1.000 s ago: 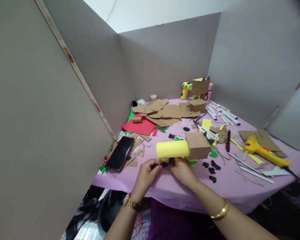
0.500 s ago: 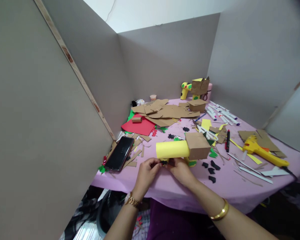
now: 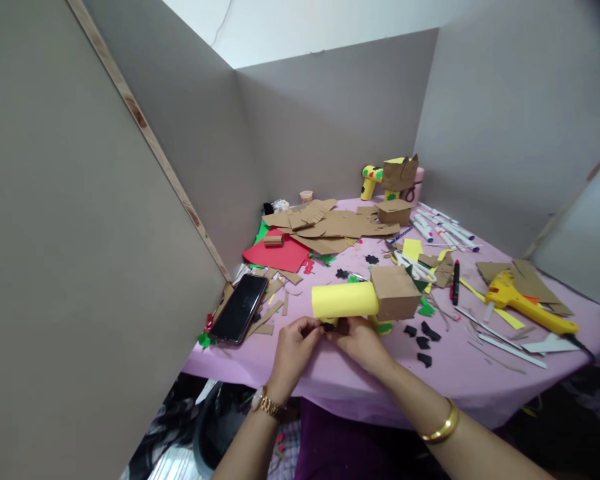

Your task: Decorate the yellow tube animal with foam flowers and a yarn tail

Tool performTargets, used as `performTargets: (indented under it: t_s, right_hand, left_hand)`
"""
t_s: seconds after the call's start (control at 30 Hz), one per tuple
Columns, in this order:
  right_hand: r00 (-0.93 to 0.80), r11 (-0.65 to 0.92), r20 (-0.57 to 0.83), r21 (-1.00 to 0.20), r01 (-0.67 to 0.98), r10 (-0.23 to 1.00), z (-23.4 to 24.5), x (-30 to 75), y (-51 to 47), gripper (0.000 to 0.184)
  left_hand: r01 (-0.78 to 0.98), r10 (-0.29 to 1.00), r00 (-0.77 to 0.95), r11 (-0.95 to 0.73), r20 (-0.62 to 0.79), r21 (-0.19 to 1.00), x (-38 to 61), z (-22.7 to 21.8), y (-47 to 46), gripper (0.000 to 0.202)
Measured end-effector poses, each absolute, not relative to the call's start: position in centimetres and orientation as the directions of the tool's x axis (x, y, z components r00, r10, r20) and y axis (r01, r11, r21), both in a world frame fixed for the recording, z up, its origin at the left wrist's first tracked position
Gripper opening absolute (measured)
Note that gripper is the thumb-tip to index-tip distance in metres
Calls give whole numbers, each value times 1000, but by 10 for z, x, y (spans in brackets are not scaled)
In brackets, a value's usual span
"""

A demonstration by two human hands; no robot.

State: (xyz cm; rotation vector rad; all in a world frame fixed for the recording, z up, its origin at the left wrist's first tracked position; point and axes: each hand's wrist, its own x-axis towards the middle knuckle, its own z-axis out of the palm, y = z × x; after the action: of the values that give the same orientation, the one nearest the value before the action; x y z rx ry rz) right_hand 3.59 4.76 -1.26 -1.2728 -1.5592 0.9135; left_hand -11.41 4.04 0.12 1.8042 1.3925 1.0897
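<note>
A yellow paper-covered tube [image 3: 344, 301] lies level in front of me, with a brown cardboard box [image 3: 396, 293] joined to its right end. Below the tube's left part, a small black paper cutout [image 3: 329, 327] sits between my hands. My left hand [image 3: 296, 340] pinches it from the left with closed fingertips. Close against it, my right hand [image 3: 359, 339] has bent fingers that reach under the tube; what they grip is hidden. Green patches show on a yellow part [image 3: 383, 327] under the tube, right of my hand.
Black cutouts [image 3: 423, 342] lie right of my hands. A yellow glue gun [image 3: 523, 300] rests farther right, near markers [image 3: 445, 227]. A phone [image 3: 240, 308] is at left among cardboard strips. Cardboard sheets [image 3: 340, 222] and a similar yellow figure [image 3: 372, 180] stand at the back.
My fingers have shifted very slightly around the black cutout under the tube. Everything else stays in place.
</note>
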Motion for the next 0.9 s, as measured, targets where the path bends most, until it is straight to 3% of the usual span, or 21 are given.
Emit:
performTargets:
  t_s: [0.63, 0.8, 0.9]
  right_hand:
    - [-99, 235, 217, -944, 233, 971, -5, 37, 43, 24]
    - [-101, 241, 223, -941, 238, 970, -8, 37, 45, 28]
    - [-104, 239, 220, -941, 238, 970, -10, 37, 45, 29]
  left_hand:
    - [467, 960, 81, -274, 267, 841, -112, 2, 41, 6]
    - [452, 958, 81, -282, 276, 846, -112, 4, 41, 36]
    - [434, 956, 120, -292, 266, 852, -112, 4, 42, 35]
